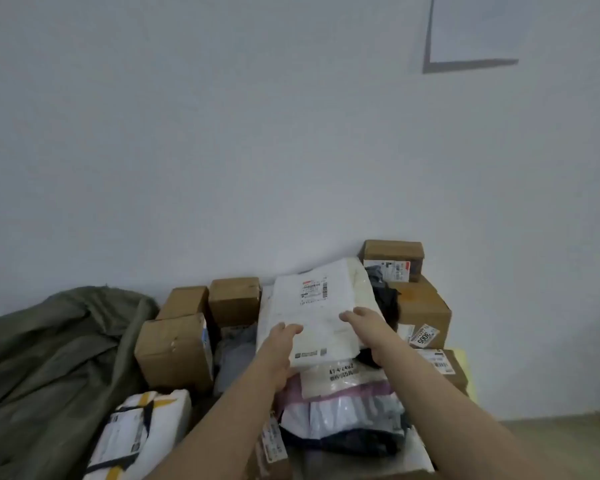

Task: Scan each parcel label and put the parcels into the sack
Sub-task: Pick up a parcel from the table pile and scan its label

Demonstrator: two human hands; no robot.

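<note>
— One olive-green fabric sack, slumped at the far left. Next largest?
— Six brown cardboard boxes that I can count, ringing the heap: three at the left, three at the right, several labelled.
— Soft parcels?
— One white flat plastic mailer, label up, held over the middle of the heap, well apart from the sack. One white parcel banded with yellow and dark tape, near left, just beside the sack. One pink-and-white plastic bag under the mailer, with grey and dark bags around it; their number I cannot tell.
— Hands?
— Two. Left hand pinches the mailer's near edge, thumb on top. Right hand grips its right edge, thumb on top, fingers hidden beneath.
— In the way?
— Both forearms cross the near parcels.
— Room?
— One pale wall; a strip of beige floor at the right.
</note>
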